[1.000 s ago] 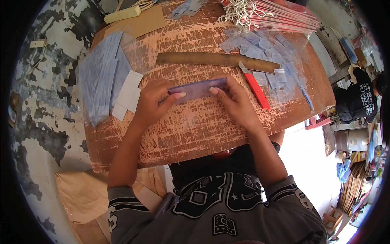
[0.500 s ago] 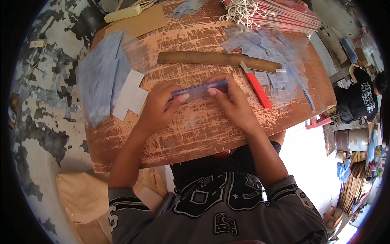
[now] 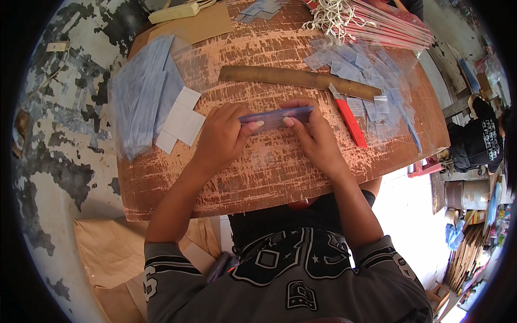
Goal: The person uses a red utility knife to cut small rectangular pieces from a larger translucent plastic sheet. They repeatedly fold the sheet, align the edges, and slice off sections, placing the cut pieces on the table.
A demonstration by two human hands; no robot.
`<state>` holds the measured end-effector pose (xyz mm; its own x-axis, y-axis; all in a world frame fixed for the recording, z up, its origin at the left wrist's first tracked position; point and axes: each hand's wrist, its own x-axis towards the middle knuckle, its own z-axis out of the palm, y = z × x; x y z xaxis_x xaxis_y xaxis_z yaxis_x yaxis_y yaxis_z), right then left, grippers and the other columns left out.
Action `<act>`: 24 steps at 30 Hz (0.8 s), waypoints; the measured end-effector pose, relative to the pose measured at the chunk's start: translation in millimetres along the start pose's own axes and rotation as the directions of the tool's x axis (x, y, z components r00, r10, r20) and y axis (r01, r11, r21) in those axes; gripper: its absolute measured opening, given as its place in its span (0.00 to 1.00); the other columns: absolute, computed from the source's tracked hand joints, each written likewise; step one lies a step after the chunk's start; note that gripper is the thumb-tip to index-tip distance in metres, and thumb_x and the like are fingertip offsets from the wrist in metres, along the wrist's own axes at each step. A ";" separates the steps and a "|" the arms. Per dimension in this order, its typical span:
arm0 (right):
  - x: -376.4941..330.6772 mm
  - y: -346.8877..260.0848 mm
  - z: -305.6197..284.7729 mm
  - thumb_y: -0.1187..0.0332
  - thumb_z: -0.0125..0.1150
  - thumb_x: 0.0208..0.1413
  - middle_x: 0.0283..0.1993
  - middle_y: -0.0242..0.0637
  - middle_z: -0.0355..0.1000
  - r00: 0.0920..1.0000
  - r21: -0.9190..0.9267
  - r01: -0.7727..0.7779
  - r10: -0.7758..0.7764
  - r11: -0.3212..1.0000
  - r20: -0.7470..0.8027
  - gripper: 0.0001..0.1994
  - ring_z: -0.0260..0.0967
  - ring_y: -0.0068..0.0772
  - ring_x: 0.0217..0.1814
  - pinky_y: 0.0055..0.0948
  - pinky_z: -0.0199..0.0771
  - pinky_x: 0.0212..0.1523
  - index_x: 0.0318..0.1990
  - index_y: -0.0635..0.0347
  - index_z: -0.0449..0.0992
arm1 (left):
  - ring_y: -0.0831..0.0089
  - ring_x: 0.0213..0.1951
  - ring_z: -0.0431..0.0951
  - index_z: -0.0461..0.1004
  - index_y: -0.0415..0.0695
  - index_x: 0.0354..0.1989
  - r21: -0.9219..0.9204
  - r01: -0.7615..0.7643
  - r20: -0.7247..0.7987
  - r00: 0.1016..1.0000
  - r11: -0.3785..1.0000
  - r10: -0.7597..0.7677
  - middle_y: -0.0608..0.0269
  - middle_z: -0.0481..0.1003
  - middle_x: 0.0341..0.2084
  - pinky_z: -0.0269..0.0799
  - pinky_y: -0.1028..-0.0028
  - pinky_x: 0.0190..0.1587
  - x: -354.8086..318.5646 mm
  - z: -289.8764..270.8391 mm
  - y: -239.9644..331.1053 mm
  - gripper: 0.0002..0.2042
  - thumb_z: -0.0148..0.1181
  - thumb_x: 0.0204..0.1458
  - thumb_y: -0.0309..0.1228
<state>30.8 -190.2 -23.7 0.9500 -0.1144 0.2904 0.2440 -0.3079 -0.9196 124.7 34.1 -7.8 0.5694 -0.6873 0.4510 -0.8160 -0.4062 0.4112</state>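
Between my two hands, just above the worn brown table (image 3: 242, 183), is a stack of clear bluish plastic sheets (image 3: 274, 117). My left hand (image 3: 223, 132) pinches its left end, thumb on the near face. At the other end my right hand (image 3: 315, 134) grips it the same way, thumb in front and fingers behind. The stack's long top edge shows, slightly higher at the right. To the right of my right hand lies a red-handled cutter knife (image 3: 350, 118), its blade tip touching a long brown ruler-like strip (image 3: 296, 79). White paper pieces (image 3: 180, 121) lie left of my left hand.
Long plastic strips (image 3: 142, 97) are piled at the table's left, small cut plastic pieces (image 3: 371, 81) at its right. White-corded red sticks (image 3: 377, 24) lie at the far right, brown cardboard (image 3: 196, 24) at the far left. Another person (image 3: 482, 132) is off to the right.
The view has shifted slightly, so the table and its things sit a little further right in the picture. Both hands still hold the plastic stack, its near face tilted a little more into view.
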 end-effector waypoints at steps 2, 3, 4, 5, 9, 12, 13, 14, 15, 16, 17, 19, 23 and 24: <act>0.4 2.6 -0.8 0.68 0.59 0.71 0.52 0.47 0.76 1.000 -0.026 0.005 -0.005 1.000 -0.009 0.15 0.78 0.42 0.55 0.37 0.76 0.55 0.58 0.63 0.65 | 0.51 0.39 0.75 0.76 0.34 0.40 -0.025 -0.013 -0.060 0.998 1.000 0.012 0.51 0.75 0.35 0.67 0.57 0.47 0.8 4.9 -1.0 0.16 0.60 0.64 0.39; 0.4 1.4 -0.5 0.68 0.59 0.71 0.52 0.48 0.77 1.000 -0.025 0.007 -0.007 1.000 -0.007 0.15 0.78 0.42 0.55 0.37 0.76 0.55 0.58 0.63 0.65 | 0.51 0.38 0.74 0.76 0.34 0.38 -0.038 -0.021 -0.090 0.996 0.999 0.018 0.52 0.74 0.32 0.66 0.59 0.45 1.5 6.3 -0.6 0.16 0.59 0.65 0.38; 0.3 0.5 0.1 0.68 0.59 0.71 0.52 0.48 0.77 1.000 -0.025 0.008 -0.009 1.000 -0.007 0.15 0.78 0.42 0.55 0.37 0.76 0.55 0.58 0.63 0.65 | 0.51 0.37 0.74 0.76 0.34 0.38 -0.056 -0.012 -0.076 0.997 0.998 0.008 0.51 0.75 0.32 0.67 0.58 0.45 2.2 6.6 -0.2 0.16 0.59 0.65 0.38; 0.3 -0.2 0.6 0.68 0.59 0.71 0.51 0.48 0.77 1.000 -0.026 0.010 -0.010 1.000 -0.006 0.15 0.78 0.43 0.54 0.38 0.76 0.55 0.59 0.63 0.64 | 0.51 0.37 0.74 0.76 0.34 0.37 -0.075 -0.004 -0.062 0.998 0.997 -0.001 0.51 0.75 0.32 0.67 0.58 0.45 1.6 5.7 -0.4 0.16 0.60 0.65 0.38; -0.4 0.9 0.6 0.68 0.59 0.70 0.48 0.48 0.78 1.000 -0.009 -0.023 0.023 1.000 -0.008 0.15 0.79 0.43 0.52 0.39 0.76 0.54 0.58 0.62 0.66 | 0.49 0.38 0.75 0.78 0.34 0.37 -0.089 -0.040 -0.095 0.995 0.995 0.032 0.48 0.77 0.35 0.68 0.59 0.45 -1.9 10.4 -8.6 0.15 0.60 0.65 0.37; -0.9 5.4 -2.1 0.66 0.59 0.70 0.46 0.49 0.78 0.999 -0.031 0.012 -0.013 0.999 -0.030 0.13 0.79 0.46 0.50 0.39 0.76 0.52 0.56 0.62 0.69 | 0.47 0.40 0.76 0.79 0.34 0.38 -0.077 -0.053 -0.092 0.995 0.996 0.046 0.46 0.78 0.37 0.69 0.58 0.46 -3.1 12.4 -11.6 0.14 0.61 0.64 0.36; -0.8 9.1 -5.5 0.65 0.60 0.70 0.46 0.50 0.79 1.000 -0.075 0.005 -0.006 0.997 -0.018 0.13 0.79 0.47 0.50 0.39 0.76 0.51 0.55 0.63 0.70 | 0.47 0.40 0.76 0.79 0.34 0.38 -0.079 -0.061 -0.088 0.995 0.995 0.054 0.46 0.78 0.38 0.69 0.57 0.46 -1.0 11.4 -10.7 0.14 0.61 0.64 0.36; -1.5 15.0 -9.7 0.65 0.60 0.70 0.45 0.51 0.79 1.000 -0.118 -0.002 0.001 0.993 -0.006 0.12 0.79 0.48 0.49 0.39 0.76 0.50 0.53 0.63 0.71 | 0.46 0.40 0.76 0.79 0.34 0.38 -0.082 -0.069 -0.084 0.995 0.994 0.062 0.45 0.78 0.38 0.69 0.57 0.46 0.8 9.9 -8.9 0.14 0.61 0.64 0.36; -2.0 18.7 -12.9 0.64 0.60 0.70 0.45 0.52 0.79 1.000 -0.162 -0.008 0.009 0.987 0.005 0.12 0.79 0.49 0.48 0.39 0.76 0.49 0.52 0.64 0.73 | 0.46 0.40 0.76 0.79 0.34 0.38 -0.085 -0.077 -0.081 0.994 0.993 0.071 0.45 0.78 0.38 0.70 0.57 0.46 1.5 8.5 -7.2 0.14 0.61 0.64 0.36; -1.0 18.5 -13.9 0.64 0.60 0.70 0.44 0.52 0.79 1.000 -0.156 0.003 -0.002 0.988 0.004 0.12 0.79 0.49 0.48 0.39 0.76 0.49 0.51 0.64 0.73 | 0.46 0.40 0.76 0.79 0.34 0.38 -0.077 -0.069 -0.092 0.994 0.995 0.061 0.46 0.78 0.37 0.69 0.56 0.46 0.4 9.7 -8.4 0.14 0.62 0.64 0.36; -1.6 15.9 -11.9 0.64 0.60 0.70 0.43 0.52 0.79 1.000 -0.154 0.019 -0.019 0.988 0.004 0.12 0.79 0.50 0.47 0.40 0.76 0.48 0.49 0.65 0.74 | 0.46 0.39 0.76 0.78 0.35 0.39 -0.068 -0.063 -0.110 0.992 0.996 0.056 0.47 0.77 0.36 0.69 0.55 0.45 -3.6 11.6 -10.8 0.13 0.62 0.63 0.36; -2.8 9.2 -13.8 0.64 0.61 0.69 0.42 0.52 0.80 1.000 -0.145 0.005 -0.003 0.989 0.013 0.12 0.79 0.50 0.46 0.40 0.75 0.47 0.48 0.65 0.75 | 0.46 0.38 0.75 0.77 0.35 0.38 -0.070 -0.044 -0.111 0.993 0.997 0.036 0.48 0.75 0.34 0.69 0.55 0.43 -3.3 12.5 -9.3 0.13 0.63 0.62 0.36; -1.6 -3.8 -17.1 0.64 0.61 0.69 0.40 0.49 0.80 0.998 -0.130 -0.048 0.052 0.990 0.031 0.11 0.79 0.49 0.43 0.39 0.76 0.46 0.49 0.63 0.76 | 0.46 0.37 0.75 0.78 0.35 0.37 -0.098 0.009 -0.041 0.999 0.995 -0.014 0.49 0.76 0.33 0.70 0.56 0.43 -1.1 9.4 -7.6 0.14 0.61 0.64 0.36; -1.5 -3.3 -17.4 0.64 0.61 0.69 0.40 0.49 0.80 0.997 -0.132 -0.057 0.062 0.990 0.034 0.11 0.79 0.49 0.43 0.39 0.76 0.46 0.50 0.63 0.77 | 0.46 0.37 0.76 0.79 0.34 0.37 -0.101 0.022 -0.025 0.999 0.995 -0.024 0.49 0.76 0.33 0.71 0.57 0.43 -1.4 9.5 -8.6 0.14 0.60 0.65 0.36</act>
<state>25.2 -205.5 -16.5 0.9694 -0.1006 0.2237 0.1618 -0.4230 -0.8916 130.0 32.9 -19.5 0.5912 -0.6622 0.4604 -0.7893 -0.3580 0.4988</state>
